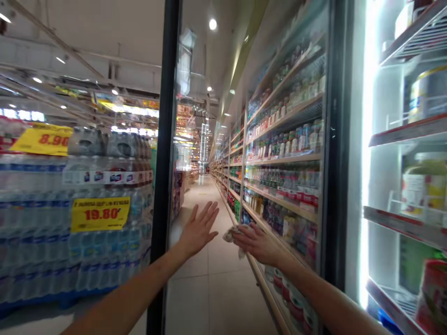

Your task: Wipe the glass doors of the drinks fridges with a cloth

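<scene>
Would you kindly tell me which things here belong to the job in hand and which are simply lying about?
In the job:
left hand, spread before the glass door
right hand, fingers over the cloth

Just around:
stacked bottle packs
yellow 19.80 sign
stocked shelves at far right

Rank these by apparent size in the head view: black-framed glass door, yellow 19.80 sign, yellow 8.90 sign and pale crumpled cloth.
1. Black-framed glass door
2. Yellow 19.80 sign and yellow 8.90 sign: too alike to rank
3. Pale crumpled cloth, partly covered by the right hand
</scene>
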A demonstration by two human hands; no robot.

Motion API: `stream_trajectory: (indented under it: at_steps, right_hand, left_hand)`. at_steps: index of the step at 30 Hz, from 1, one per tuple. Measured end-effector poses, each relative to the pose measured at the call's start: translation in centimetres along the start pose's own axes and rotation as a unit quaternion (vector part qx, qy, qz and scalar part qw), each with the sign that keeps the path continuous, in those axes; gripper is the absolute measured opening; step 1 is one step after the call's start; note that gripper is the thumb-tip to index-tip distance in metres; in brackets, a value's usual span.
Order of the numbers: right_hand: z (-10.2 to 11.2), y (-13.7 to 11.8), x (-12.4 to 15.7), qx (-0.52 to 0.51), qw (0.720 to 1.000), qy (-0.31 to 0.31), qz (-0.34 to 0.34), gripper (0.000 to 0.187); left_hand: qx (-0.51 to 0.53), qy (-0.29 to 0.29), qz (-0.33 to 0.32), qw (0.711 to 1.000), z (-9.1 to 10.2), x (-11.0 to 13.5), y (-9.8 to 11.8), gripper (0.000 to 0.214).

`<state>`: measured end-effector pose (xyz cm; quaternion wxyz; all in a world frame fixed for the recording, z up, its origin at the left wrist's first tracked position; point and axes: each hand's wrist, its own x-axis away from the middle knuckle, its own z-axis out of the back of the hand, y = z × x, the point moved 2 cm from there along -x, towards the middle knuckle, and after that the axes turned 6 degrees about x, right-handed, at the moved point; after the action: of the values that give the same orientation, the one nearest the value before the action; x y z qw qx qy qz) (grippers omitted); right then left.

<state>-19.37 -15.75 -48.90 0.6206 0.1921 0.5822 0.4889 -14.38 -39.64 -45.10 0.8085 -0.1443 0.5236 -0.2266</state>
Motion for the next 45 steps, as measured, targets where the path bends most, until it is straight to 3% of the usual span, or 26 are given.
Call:
stream_trajectory:
  at_steps: [2,5,7,9,12,14,17,19,21,23,26,27,28,29,31,33,34,36,37,40,41,42,43,45]
  right_hand:
    - [0.3,2.2,0.3,0.019,0.996,0.022,-0.081,0.047]
    - [0.4,6.4,0.2,0.049,0.964,0.038,-0.257,0.052]
    - [0.3,6.1,0.6,0.051,0.956,0.035,-0.286,0.052]
    - [0.3,2.7,1.7,0.038,0.972,0.030,-0.228,0.048]
    - [0.2,-3.5,4.5,-0.002,0.997,0.003,-0.080,0.046]
    - [-0.1,-4.8,6.1,-0.016,0.998,-0.025,-0.052,0.050]
    - [-0.3,-1.4,6.7,0.002,0.987,-0.018,-0.157,0.056]
    - [-0.6,1.6,6.3,0.027,0.962,-0.012,-0.271,0.059]
    - [-0.8,2.9,5.7,0.037,0.945,-0.014,-0.323,0.059]
    - [-0.8,2.2,5.0,0.027,0.958,-0.019,-0.285,0.055]
    - [-0.6,1.2,4.6,0.001,0.990,-0.032,-0.134,0.049]
    - [-0.4,2.0,4.8,0.003,0.991,-0.036,-0.131,0.048]
    - [-0.2,3.5,5.1,0.013,0.984,-0.031,-0.176,0.047]
    - [0.1,5.7,5.7,0.031,0.964,-0.016,-0.262,0.046]
    - [1.0,10.9,7.3,0.075,0.878,0.037,-0.472,0.047]
    - [1.7,14.9,8.1,0.105,0.805,0.083,-0.578,0.051]
    - [1.9,16.1,8.0,0.113,0.791,0.095,-0.594,0.053]
    - [1.9,16.8,6.6,0.112,0.799,0.098,-0.582,0.054]
    - [1.8,16.5,5.5,0.105,0.819,0.091,-0.557,0.053]
    - [1.3,14.8,1.8,0.063,0.918,0.026,-0.391,0.052]
    - [1.4,14.8,1.1,0.055,0.934,0.006,-0.353,0.052]
    - [1.7,15.5,0.9,0.056,0.933,-0.003,-0.355,0.052]
    - [2.2,16.8,0.9,0.065,0.915,0.000,-0.398,0.052]
    - [3.7,20.9,1.4,0.091,0.839,0.032,-0.536,0.051]
  left_hand:
    - [0.002,-0.013,-0.017,1.000,-0.6,1.2,0.7,0.062]
    - [0.006,-0.028,-0.004,1.000,-1.0,1.7,1.2,0.063]
    - [0.009,-0.035,0.000,0.999,-1.1,1.6,1.3,0.064]
    - [0.008,-0.035,0.004,0.999,-1.0,1.6,1.4,0.064]
    - [0.007,-0.025,0.011,1.000,-1.0,1.8,1.6,0.065]
    - [0.012,-0.024,0.014,1.000,-1.0,2.0,1.7,0.063]
    - [0.023,-0.039,0.024,0.999,-0.9,2.2,1.9,0.059]
    - [0.030,-0.049,0.029,0.998,-0.8,2.1,2.0,0.057]
    - [0.038,-0.050,0.031,0.998,-0.7,2.1,2.1,0.056]
    - [0.043,-0.042,0.031,0.998,-0.6,2.1,2.1,0.055]
    - [0.041,-0.004,0.022,0.999,-0.4,1.6,1.8,0.052]
    - [0.038,0.012,0.023,0.999,-0.2,1.2,1.5,0.052]
    - [0.035,0.028,0.029,0.999,0.0,0.6,1.1,0.052]
    - [0.032,0.041,0.040,0.998,0.2,-0.1,0.6,0.053]
    - [0.028,0.060,0.074,0.995,0.8,-1.7,-0.5,0.056]
    - [0.029,0.076,0.102,0.991,1.3,-3.4,-1.4,0.059]
    - [0.031,0.083,0.110,0.990,1.6,-4.2,-1.8,0.059]
    - [0.034,0.094,0.118,0.988,2.0,-5.5,-2.4,0.060]
    - [0.036,0.099,0.120,0.987,2.2,-6.1,-2.7,0.060]
    - [0.037,0.108,0.133,0.984,2.8,-7.6,-3.7,0.058]
    - [0.036,0.112,0.139,0.983,3.0,-8.0,-4.1,0.058]
    - [0.035,0.114,0.144,0.982,3.3,-8.3,-4.4,0.057]
    - [0.034,0.115,0.147,0.982,3.5,-8.6,-4.7,0.056]
    - [0.034,0.117,0.149,0.981,3.9,-9.0,-5.1,0.056]
